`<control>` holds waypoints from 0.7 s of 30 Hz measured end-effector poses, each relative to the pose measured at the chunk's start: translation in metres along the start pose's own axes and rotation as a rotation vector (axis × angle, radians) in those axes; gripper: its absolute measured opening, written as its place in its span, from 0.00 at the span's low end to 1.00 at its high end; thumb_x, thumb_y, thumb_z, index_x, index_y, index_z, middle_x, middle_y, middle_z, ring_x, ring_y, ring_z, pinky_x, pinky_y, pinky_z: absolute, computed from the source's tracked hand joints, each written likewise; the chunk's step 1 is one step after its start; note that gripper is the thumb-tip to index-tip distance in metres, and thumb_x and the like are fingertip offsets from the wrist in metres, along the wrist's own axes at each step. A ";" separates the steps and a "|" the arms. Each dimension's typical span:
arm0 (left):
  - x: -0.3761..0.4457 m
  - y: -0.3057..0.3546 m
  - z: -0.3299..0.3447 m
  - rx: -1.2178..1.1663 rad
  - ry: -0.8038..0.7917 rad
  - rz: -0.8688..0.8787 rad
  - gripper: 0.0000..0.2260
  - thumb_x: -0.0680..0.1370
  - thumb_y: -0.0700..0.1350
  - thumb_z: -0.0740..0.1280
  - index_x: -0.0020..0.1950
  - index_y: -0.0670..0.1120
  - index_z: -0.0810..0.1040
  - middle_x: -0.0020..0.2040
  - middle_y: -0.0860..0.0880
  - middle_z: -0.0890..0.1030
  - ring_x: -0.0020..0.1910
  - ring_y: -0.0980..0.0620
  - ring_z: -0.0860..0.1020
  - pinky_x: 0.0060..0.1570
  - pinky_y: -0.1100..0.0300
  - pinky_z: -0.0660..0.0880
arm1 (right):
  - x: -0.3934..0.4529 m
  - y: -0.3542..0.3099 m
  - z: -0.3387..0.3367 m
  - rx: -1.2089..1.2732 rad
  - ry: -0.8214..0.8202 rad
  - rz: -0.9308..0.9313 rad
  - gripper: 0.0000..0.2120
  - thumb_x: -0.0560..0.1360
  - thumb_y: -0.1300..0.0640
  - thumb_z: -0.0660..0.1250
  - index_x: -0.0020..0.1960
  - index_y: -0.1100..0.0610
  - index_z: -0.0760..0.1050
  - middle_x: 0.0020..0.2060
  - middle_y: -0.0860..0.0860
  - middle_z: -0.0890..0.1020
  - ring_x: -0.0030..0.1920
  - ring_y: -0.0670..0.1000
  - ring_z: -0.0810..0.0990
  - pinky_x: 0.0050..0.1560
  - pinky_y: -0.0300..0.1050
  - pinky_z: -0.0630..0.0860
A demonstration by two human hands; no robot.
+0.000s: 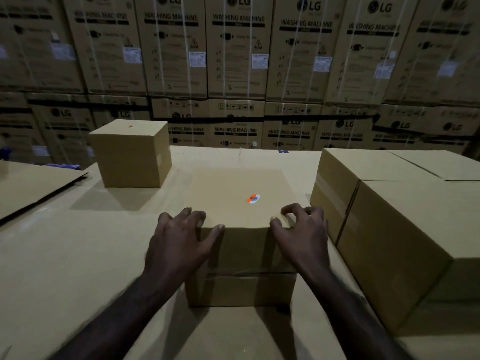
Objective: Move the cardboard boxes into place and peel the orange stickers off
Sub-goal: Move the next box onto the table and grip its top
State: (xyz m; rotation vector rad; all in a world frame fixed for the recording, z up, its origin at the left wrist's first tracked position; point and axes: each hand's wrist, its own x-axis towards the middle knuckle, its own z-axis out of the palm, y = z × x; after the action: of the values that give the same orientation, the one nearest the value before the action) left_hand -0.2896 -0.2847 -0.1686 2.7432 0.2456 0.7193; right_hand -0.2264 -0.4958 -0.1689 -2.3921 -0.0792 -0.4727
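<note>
A plain cardboard box (241, 193) stands in front of me on the cardboard-covered surface. An orange sticker (253, 198) lies on its top, right of the middle. My left hand (181, 240) rests over the box's near left corner, fingers spread on the top and thumb along the front edge. My right hand (302, 229) sits at the near right corner with its fingers curled loosely above the top, thumb touching the edge. A smaller box (132, 154) stands at the back left, with a small orange mark (131, 126) on its top.
Two larger boxes (384, 224) stand close on the right, nearly touching the middle box. A flat cardboard sheet (33, 188) lies at the left. A wall of stacked LG washing machine cartons (239, 61) fills the background. The work surface (78, 255) is covered in cardboard.
</note>
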 end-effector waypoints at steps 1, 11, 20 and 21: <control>0.004 0.000 -0.002 0.017 -0.020 -0.002 0.25 0.74 0.69 0.58 0.60 0.53 0.77 0.55 0.55 0.79 0.55 0.47 0.71 0.39 0.56 0.71 | 0.003 0.001 0.000 -0.030 -0.001 -0.011 0.19 0.74 0.43 0.67 0.62 0.50 0.75 0.65 0.54 0.68 0.66 0.53 0.65 0.50 0.43 0.68; 0.062 -0.001 0.002 0.062 -0.171 0.099 0.27 0.76 0.67 0.56 0.70 0.55 0.72 0.73 0.51 0.69 0.73 0.45 0.59 0.65 0.47 0.67 | 0.061 -0.028 0.002 -0.269 -0.149 -0.160 0.15 0.78 0.51 0.65 0.63 0.52 0.78 0.59 0.52 0.79 0.60 0.54 0.74 0.59 0.51 0.74; 0.084 -0.003 0.015 0.044 -0.185 0.176 0.25 0.77 0.64 0.56 0.69 0.54 0.72 0.73 0.49 0.68 0.74 0.43 0.58 0.70 0.45 0.59 | 0.077 -0.035 0.016 -0.237 -0.221 -0.232 0.13 0.77 0.59 0.65 0.60 0.55 0.81 0.57 0.53 0.80 0.55 0.51 0.77 0.54 0.45 0.76; 0.085 -0.002 0.017 0.044 -0.186 0.177 0.24 0.77 0.64 0.56 0.69 0.54 0.72 0.73 0.49 0.68 0.74 0.43 0.58 0.71 0.45 0.58 | 0.077 -0.035 0.018 -0.224 -0.217 -0.238 0.13 0.77 0.60 0.65 0.59 0.55 0.82 0.57 0.52 0.80 0.54 0.50 0.77 0.53 0.45 0.77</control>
State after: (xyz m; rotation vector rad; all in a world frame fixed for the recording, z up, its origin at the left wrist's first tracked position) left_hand -0.2078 -0.2666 -0.1446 2.8763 -0.0227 0.5017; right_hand -0.1552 -0.4629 -0.1329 -2.6616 -0.4323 -0.3430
